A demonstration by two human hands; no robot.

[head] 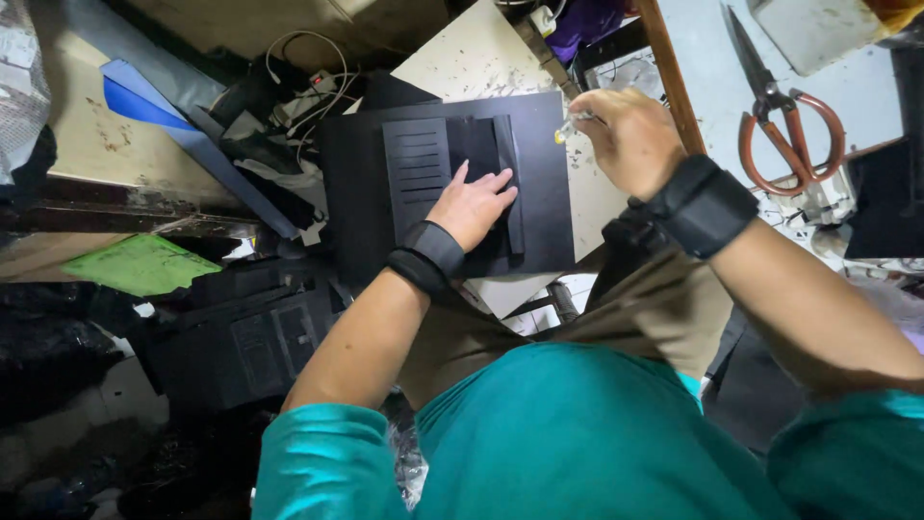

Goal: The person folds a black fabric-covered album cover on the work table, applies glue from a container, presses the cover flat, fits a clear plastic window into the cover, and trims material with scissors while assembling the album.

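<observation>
My left hand (474, 204) lies flat, fingers together, pressing on a black leather piece with card slots (421, 169), which rests on a larger black sheet (354, 193). My right hand (628, 138) is closed around a small clear, yellowish-tipped tube or applicator (568, 127), held just past the right edge of the black sheet. Both wrists wear black bands. A narrow black strip (509, 173) lies beside my left fingers.
Orange-handled scissors (784, 116) lie on a pale table at the upper right. White cables (308, 87) and blue sheets (154, 111) are at the upper left. A green sheet (140, 262) and black stacked pieces (250, 337) sit lower left.
</observation>
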